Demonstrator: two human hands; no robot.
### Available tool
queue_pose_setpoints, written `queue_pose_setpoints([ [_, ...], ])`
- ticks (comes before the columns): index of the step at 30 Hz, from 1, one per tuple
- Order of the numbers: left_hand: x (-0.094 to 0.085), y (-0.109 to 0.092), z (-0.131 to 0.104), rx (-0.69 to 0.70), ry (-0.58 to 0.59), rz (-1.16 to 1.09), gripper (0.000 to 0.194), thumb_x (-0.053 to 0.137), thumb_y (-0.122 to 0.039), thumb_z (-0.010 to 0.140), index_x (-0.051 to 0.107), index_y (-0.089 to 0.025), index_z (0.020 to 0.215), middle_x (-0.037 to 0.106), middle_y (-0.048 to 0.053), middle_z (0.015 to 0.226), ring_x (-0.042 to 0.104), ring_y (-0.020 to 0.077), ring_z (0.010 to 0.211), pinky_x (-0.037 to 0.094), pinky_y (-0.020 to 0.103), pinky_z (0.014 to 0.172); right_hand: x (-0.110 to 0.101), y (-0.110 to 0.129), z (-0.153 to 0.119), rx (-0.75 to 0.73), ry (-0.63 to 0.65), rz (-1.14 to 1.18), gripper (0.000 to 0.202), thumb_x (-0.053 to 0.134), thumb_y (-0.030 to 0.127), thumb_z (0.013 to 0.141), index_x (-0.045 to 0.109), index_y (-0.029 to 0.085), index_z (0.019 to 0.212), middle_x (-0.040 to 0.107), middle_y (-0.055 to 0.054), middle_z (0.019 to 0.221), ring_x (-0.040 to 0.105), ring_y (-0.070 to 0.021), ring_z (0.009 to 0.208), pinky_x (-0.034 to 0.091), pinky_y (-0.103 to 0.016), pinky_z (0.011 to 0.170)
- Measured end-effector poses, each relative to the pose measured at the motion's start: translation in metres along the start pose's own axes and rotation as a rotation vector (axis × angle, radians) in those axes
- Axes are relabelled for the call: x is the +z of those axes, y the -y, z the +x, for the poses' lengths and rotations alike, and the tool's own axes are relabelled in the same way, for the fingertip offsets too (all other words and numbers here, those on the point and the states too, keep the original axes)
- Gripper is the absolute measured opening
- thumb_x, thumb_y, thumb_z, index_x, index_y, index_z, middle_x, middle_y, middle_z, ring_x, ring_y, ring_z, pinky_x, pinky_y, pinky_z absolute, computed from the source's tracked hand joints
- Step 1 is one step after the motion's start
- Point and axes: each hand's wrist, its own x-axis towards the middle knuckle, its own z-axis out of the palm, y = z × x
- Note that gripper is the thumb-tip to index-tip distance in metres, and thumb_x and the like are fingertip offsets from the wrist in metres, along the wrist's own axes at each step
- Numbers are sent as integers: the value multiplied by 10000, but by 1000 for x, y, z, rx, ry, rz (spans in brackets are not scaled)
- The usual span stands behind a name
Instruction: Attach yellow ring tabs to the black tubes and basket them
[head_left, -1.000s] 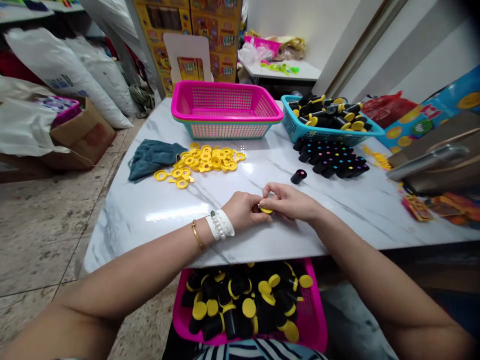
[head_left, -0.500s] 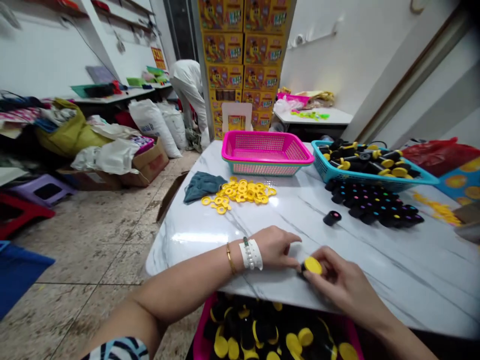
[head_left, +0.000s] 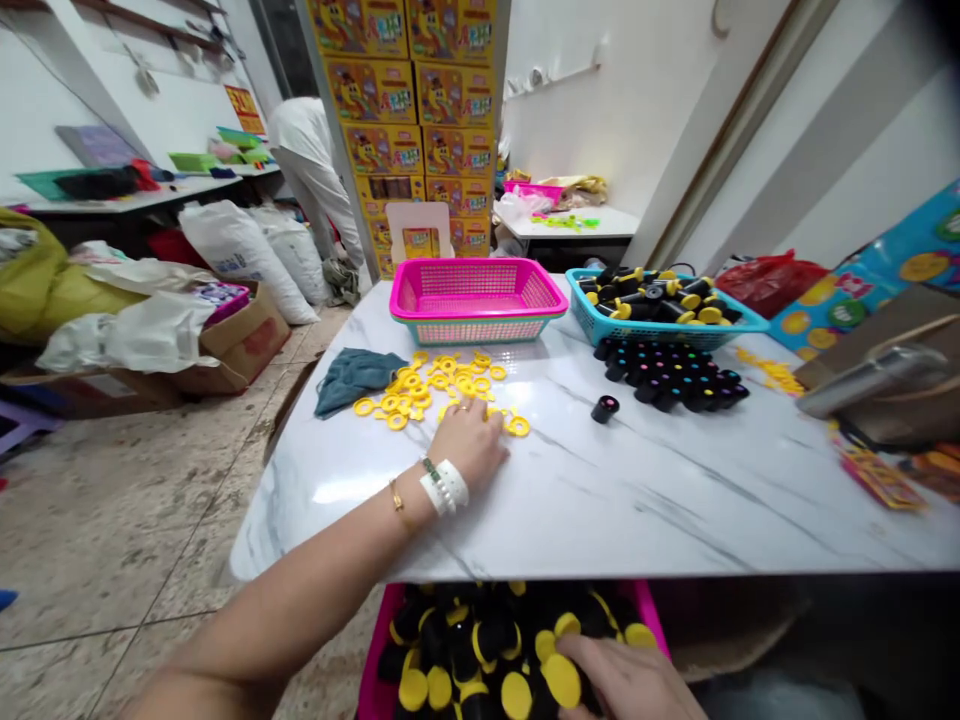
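Observation:
My left hand reaches onto the near right side of a loose pile of yellow plastic ring pieces. Its thumb lies apart from the fingers, whose tips are partly hidden among the rings. Low in view, my right hand is closed around a black cylinder with a yellow cap. It is over a pink basket full of similar black and yellow cylinders, below the table edge. One black cylinder stands alone on the marbled white table.
Stacked pink and green baskets stand at the back, beside a blue basket of cylinders. Rows of upright black cylinders stand before it. A dark cloth lies left. A person in white bends beyond, near stacked yellow boxes.
My left hand has moved from beside my right hand forward and left to the yellow rings. My right hand has dropped from above the table to the basket. The view has turned rightward.

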Motion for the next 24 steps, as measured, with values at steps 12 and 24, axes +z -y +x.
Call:
queue_pose_setpoints([
  [12, 5, 21, -34, -18, -156, -53, 228, 588, -242, 852, 667, -203, 1062, 622, 104, 1063, 549, 252, 973, 469, 442, 891, -16, -7, -9, 87, -145, 138, 560, 656, 304, 804, 517, 214, 1339, 658, -1, 675, 601, -142, 496, 468, -229, 481],
  [24, -7, -88, 4, 131, -304, -896, 299, 661, -187, 799, 662, -204, 1098, 704, 31, 972, 639, 140, 895, 520, 291, 861, -97, -47, 110, 445, -396, 1393, 307, 692, 394, 816, 628, 208, 1052, 670, -65, 1005, 614, -127, 701, 518, -258, 618],
])
